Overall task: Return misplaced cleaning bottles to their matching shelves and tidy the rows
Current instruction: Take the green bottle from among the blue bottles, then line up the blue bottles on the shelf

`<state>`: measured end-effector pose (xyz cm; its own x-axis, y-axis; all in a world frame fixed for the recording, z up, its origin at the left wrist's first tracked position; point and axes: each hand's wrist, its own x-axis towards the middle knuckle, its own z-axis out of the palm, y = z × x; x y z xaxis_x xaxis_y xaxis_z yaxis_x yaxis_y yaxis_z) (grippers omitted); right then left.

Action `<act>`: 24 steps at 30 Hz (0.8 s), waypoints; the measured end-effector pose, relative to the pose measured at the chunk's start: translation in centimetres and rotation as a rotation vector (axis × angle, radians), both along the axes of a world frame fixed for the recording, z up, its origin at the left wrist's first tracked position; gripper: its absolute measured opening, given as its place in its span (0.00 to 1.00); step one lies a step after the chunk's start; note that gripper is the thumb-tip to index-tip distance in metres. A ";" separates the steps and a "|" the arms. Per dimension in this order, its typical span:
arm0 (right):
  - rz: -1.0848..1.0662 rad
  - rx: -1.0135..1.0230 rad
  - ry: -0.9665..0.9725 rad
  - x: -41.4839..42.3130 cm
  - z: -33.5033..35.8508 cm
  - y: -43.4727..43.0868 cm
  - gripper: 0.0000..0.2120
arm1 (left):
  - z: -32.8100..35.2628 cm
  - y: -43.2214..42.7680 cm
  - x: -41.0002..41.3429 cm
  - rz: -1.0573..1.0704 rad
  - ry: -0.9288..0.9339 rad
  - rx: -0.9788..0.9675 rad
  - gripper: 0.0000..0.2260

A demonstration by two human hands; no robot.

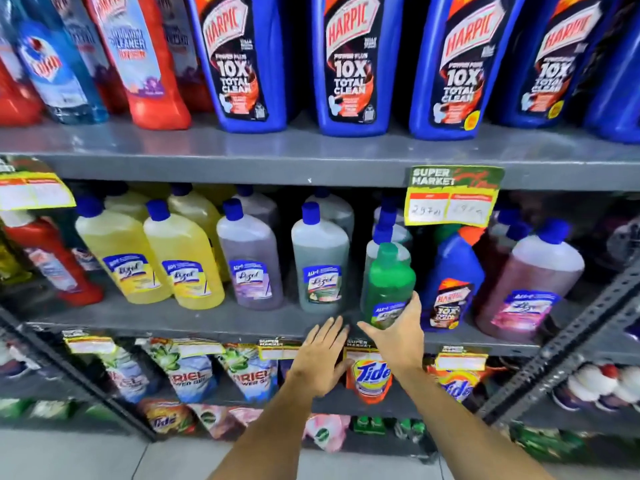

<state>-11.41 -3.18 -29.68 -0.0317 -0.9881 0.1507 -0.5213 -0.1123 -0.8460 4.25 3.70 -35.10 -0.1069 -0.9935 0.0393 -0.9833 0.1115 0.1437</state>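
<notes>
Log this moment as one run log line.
right hand: gripping green bottle at middle shelf | left hand: open, empty | small Harpic bottle: among Lizol

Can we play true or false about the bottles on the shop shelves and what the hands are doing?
1. The right hand holds a green bottle. True.
2. The left hand holds a yellow bottle. False: it is open and holds nothing.
3. Big blue bottles stand on the top shelf. True.
4. The green bottle has a red cap. False: its cap is green.
5. A small blue bottle stands on the middle shelf. True.
</notes>
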 end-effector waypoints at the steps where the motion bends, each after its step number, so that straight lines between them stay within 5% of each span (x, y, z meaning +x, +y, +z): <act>1: -0.005 -0.003 0.012 0.1 -0.1 0.0 0.53 | -0.1 0.0 0.0 0.000 0.005 -0.008 0.29; 10: -0.012 -0.062 -0.018 -0.1 -1.0 0.7 0.52 | -0.6 0.3 -0.3 0.039 -0.002 -0.043 0.29; 16: -0.364 -0.403 -0.243 -3.3 1.5 -0.6 0.30 | -0.3 0.1 -0.5 0.053 -0.015 -0.016 0.29; 24: -0.196 -0.047 -0.150 -7.2 -0.2 -5.3 0.56 | -0.3 0.4 -1.0 0.085 -0.028 0.031 0.30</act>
